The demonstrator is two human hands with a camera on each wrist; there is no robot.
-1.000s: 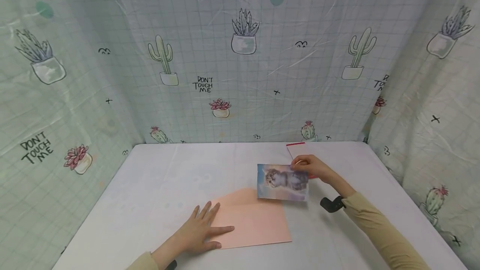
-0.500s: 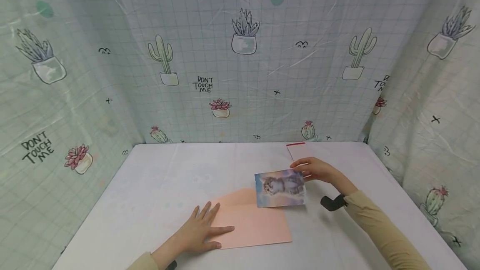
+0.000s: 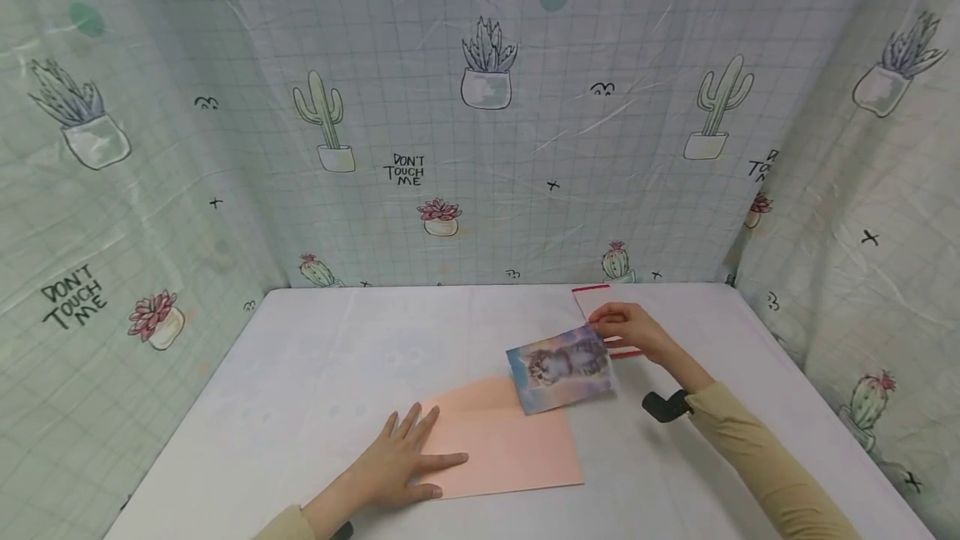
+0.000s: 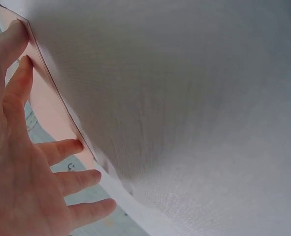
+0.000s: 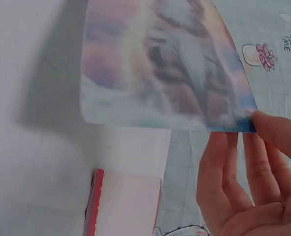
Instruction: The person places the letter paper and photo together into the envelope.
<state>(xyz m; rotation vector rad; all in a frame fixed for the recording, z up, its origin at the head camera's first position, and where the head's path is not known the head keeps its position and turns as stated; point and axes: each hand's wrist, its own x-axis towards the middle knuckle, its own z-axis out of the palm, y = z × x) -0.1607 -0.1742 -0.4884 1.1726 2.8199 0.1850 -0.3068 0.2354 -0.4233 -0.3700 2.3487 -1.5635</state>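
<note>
white bench [image 3: 330,357], cactus-print cloth [image 3: 390,40] behind; left hand [image 3: 397,465], grip spread wide, rests on peach envelope [image 3: 510,450]; right hand [image 3: 632,332], grip pinched, holds kitten card [image 3: 562,369] by corner.

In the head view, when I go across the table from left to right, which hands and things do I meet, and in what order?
Left hand, envelope, card, right hand. The red-edged item overlaps the right hand, so I leave it out.

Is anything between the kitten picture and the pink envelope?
Nothing visible: in the head view, the kitten picture, pinched by the right hand, overlaps the pink envelope; the left hand covers only its left part.
</note>
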